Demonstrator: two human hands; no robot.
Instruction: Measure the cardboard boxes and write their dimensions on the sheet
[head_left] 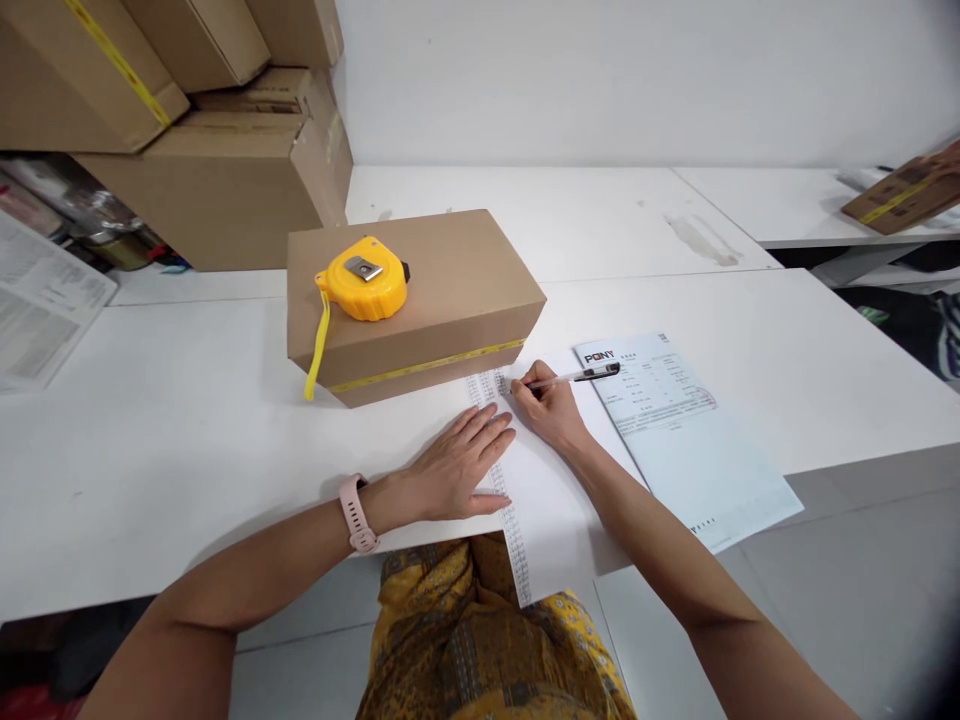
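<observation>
My right hand point(551, 405) grips a black-capped pen point(566, 377), its tip down on a white sheet of paper point(559, 530) with columns of handwriting along the left side. Flat on the left part of that sheet lies my left hand point(461, 465), fingers spread, a pink watch strap on its wrist. Just beyond both hands stands a closed cardboard box point(450, 260) with a yellow printed strip along its front. On top of the box rests a yellow tape measure point(369, 283) with a metal clip and a yellow wrist strap hanging over the edge.
A printed document point(697, 450) lies right of the sheet, overhanging the white table's point(187, 420) front edge. Several cardboard boxes point(225, 170) are stacked at the back left beside printed papers point(45, 310). Another box point(907, 190) sits at the far right. A white wall rises behind.
</observation>
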